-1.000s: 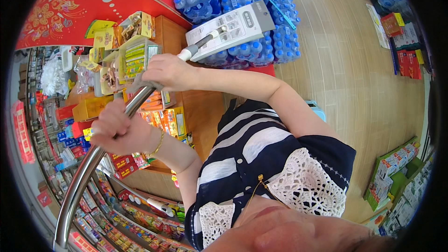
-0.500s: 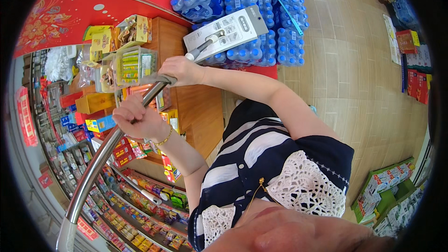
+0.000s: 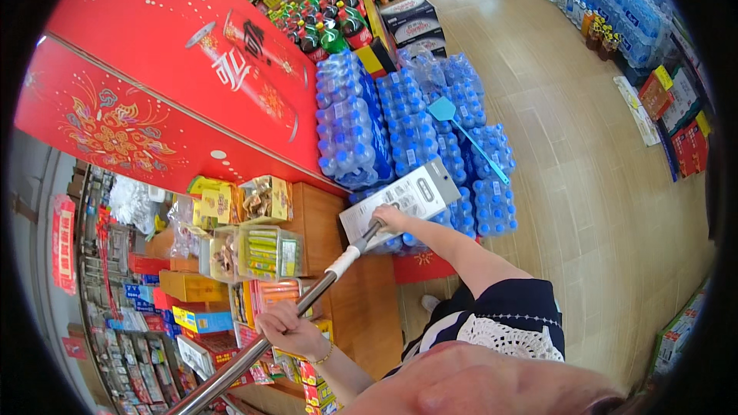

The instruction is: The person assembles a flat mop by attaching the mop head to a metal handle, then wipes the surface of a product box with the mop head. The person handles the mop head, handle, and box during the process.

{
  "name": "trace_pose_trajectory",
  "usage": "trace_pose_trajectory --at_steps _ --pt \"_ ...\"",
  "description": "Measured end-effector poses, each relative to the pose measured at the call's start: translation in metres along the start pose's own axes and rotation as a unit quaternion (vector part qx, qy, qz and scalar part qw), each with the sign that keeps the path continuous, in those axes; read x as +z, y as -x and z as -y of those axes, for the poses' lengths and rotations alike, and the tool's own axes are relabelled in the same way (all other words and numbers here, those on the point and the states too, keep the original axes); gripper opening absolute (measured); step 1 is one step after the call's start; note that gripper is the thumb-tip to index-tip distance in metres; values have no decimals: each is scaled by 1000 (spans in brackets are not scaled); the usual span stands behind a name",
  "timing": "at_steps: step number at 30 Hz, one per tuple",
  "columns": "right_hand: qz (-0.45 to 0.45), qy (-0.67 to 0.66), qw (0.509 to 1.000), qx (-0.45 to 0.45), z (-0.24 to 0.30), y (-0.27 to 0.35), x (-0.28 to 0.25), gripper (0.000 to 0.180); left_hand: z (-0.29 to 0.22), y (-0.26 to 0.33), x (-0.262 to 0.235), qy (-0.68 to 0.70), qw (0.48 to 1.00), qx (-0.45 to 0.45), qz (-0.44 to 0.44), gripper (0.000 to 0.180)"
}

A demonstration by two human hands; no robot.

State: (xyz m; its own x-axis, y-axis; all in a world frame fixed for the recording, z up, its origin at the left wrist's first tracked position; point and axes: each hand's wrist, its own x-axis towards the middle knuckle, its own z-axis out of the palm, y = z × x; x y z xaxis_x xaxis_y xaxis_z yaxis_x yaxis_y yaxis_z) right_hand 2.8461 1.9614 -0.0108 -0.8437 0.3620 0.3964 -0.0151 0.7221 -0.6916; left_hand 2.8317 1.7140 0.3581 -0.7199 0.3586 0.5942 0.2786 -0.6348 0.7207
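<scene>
A shiny metal pole (image 3: pixel 315 292) with a white collar (image 3: pixel 343 261) and a dark grey end runs diagonally from the lower edge toward the middle. My left hand (image 3: pixel 290 329), with a yellow bracelet at the wrist, is closed around its metal shaft. Farther up, my right hand (image 3: pixel 393 219) is closed on the grey end, whose tip is hidden by the fingers. Just behind that hand, a flat white package (image 3: pixel 415 196) with printed pictures and a grey end lies tilted over shrink-wrapped packs of blue-capped water bottles (image 3: pixel 346 127).
A brown wooden counter (image 3: pixel 357 303) stands beside the pole, with a clear tub of green packets (image 3: pixel 269 253) on it. A light-blue fly swatter (image 3: pixel 469 138) rests on the bottle packs. A red panel (image 3: pixel 192 69) rises at the left; tiled floor (image 3: pixel 569 177) lies to the right.
My right hand has moved from the metal shaft past the white collar to the grey end. My left hand stays on the shaft. The view has shifted, showing more bottles and red panel.
</scene>
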Motion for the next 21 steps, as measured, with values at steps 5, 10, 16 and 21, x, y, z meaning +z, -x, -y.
trace_pose_trajectory --at_steps 5,10,16,21 --pt "-40 -7 998 39 12 3 -1 28 9 -4 -1 9 999 2 -30 38" --pt "-147 -177 973 -7 121 -11 -5 28 -1 -4 -13 10 1000 24 -2 42" --pt "-98 -224 969 -28 143 0 -47 48 3 6 1 -136 984 36 -107 35" --pt "-216 -109 956 164 46 40 -19 37 -5 9 -4 -145 973 -15 -182 22"
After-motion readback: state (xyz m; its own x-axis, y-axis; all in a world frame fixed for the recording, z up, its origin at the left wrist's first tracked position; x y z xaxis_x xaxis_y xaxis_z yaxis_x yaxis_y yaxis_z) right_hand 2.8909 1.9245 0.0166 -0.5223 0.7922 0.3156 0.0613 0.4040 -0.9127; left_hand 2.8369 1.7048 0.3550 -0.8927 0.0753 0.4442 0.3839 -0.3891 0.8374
